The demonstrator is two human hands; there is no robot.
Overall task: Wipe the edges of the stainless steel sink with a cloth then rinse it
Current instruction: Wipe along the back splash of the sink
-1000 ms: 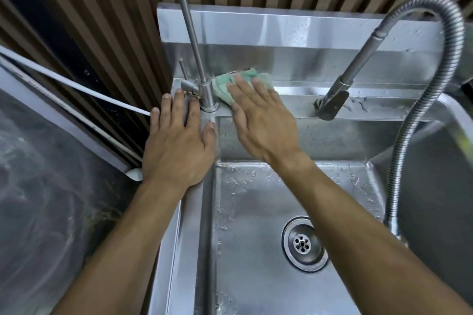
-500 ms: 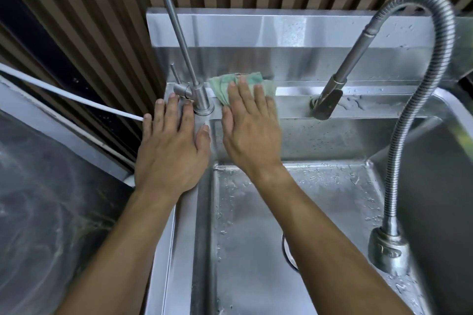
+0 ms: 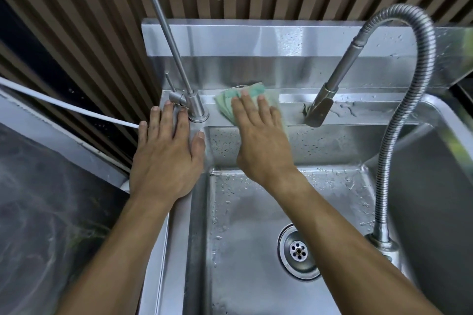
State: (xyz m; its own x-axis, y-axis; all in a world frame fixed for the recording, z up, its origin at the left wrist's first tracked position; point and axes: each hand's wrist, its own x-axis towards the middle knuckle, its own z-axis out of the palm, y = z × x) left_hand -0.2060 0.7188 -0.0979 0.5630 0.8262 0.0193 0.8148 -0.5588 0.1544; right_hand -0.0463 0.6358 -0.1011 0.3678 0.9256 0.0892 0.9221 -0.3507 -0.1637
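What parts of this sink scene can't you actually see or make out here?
All in the head view:
- Most of the green cloth: covered by the right hand.
- Slim tap spout: cut off by the top edge.
- Sink right rim: blurred and cut off by the right edge.
- Sink rim under the left hand: hidden.
- Coiled hose base: blurred.

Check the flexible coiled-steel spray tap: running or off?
Off. No stream leaves the flexible coiled-steel spray tap's nozzle; only droplets dot the stainless steel sink.
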